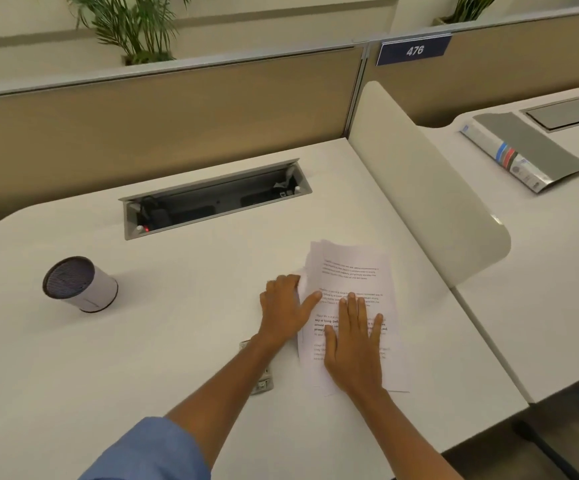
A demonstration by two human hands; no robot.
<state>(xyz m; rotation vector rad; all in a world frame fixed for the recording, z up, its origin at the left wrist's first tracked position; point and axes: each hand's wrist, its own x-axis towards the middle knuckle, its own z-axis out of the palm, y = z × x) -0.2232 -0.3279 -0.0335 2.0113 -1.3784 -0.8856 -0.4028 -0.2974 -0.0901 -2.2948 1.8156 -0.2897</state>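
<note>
So the papers (350,271) are lying on the white worktop (177,323) beside the cubicle divider (426,188). The right hand (354,344) is pressing them flat, fingers slightly spread. The left hand (283,306) is curling its fingers round their left edge.

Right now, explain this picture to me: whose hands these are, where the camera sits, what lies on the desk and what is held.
There is no machine here. A person works with bare hands, and the single picture comes from a camera worn on the head, looking forward and down. The right hand lies flat, fingers straight, on a loose stack of printed papers on the white desk. The left hand sits at the stack's left edge with its thumb on the top sheet. Its fingertips are hidden, so I cannot tell if it grips. Also on the desk are a cylinder with a mesh top, an open cable tray and a small metal thing partly under the left forearm. A binder lies on the next desk.
</note>
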